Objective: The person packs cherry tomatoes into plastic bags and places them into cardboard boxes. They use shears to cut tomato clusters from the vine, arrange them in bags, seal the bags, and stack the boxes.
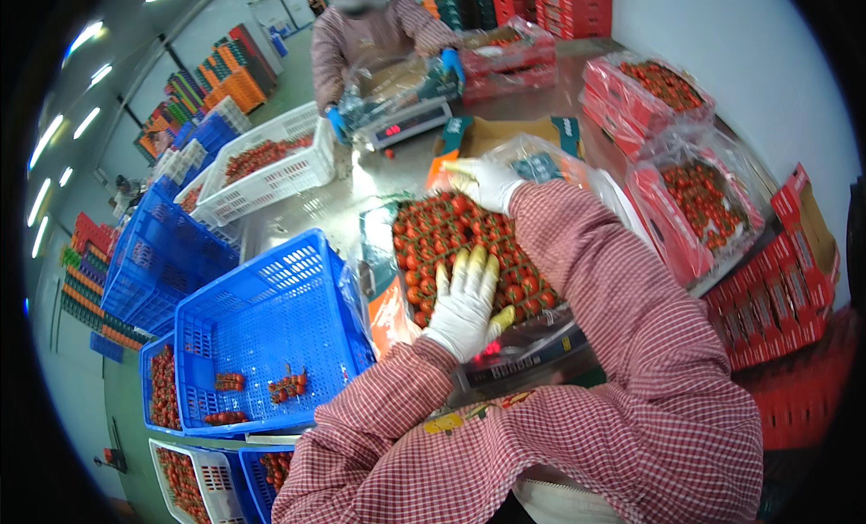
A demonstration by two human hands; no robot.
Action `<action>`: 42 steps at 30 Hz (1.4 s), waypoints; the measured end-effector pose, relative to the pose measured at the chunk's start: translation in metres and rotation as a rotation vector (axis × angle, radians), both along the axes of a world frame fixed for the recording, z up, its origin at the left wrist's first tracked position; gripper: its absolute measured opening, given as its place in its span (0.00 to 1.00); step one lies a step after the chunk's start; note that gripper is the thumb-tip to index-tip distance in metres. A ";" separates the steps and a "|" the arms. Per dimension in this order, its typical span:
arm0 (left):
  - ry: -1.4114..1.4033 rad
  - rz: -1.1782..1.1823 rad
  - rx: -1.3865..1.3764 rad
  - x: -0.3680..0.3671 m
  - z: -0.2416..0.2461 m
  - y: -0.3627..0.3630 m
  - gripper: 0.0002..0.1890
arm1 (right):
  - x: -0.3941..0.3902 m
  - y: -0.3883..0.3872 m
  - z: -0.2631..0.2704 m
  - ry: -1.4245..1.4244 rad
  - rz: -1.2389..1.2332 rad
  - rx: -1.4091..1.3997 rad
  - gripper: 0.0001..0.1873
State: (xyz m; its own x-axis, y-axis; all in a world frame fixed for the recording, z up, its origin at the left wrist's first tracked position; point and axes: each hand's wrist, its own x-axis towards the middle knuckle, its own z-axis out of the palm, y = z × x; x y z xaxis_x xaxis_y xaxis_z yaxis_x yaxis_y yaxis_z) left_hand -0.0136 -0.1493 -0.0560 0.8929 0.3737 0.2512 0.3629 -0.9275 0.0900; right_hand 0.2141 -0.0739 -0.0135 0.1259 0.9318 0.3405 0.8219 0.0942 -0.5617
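Note:
Rows of cherry tomatoes on the vine [433, 230] fill a plastic-lined box in front of me, which sits on a digital scale [528, 361] with red digits. My left hand [465, 307], in a white glove with yellowed fingertips, lies flat on the near part of the tomatoes, fingers spread. At the far right edge of the box is my right hand [486, 182], gloved the same way, its fingers stretched to the left over the box's far edge; whether they pinch the liner cannot be told. Beyond it stands a cardboard box [500, 135] with green corners.
A blue plastic crate [264, 334] with a few tomato trusses stands at left, a white crate [270, 175] of tomatoes behind it. Across the metal table a co-worker [372, 37] in blue gloves handles a box on another scale [406, 125]. Red boxes of tomatoes [703, 206] line the right.

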 end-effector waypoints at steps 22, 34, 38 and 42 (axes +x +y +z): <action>-0.684 0.430 0.352 -0.139 -0.137 -0.065 0.39 | 0.048 -0.220 0.052 0.311 0.271 0.106 0.42; -0.562 0.306 0.318 -0.138 -0.044 0.003 0.16 | 0.038 -0.267 -0.107 -0.302 -0.338 0.565 0.30; -0.871 0.324 -0.464 -0.149 0.016 0.001 0.03 | 0.039 -0.268 -0.051 -0.110 -0.255 0.566 0.10; -0.640 0.481 -0.698 -0.166 0.065 0.026 0.06 | 0.078 -0.267 -0.009 0.414 -0.137 0.298 0.07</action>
State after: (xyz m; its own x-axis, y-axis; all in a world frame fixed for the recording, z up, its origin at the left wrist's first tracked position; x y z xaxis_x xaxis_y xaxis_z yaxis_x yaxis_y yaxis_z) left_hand -0.1793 -0.1235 0.0094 0.3902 0.8951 0.2156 0.3740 -0.3681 0.8513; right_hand 0.2924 -0.3409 -0.0226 0.4199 0.7678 0.4839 0.5527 0.2066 -0.8073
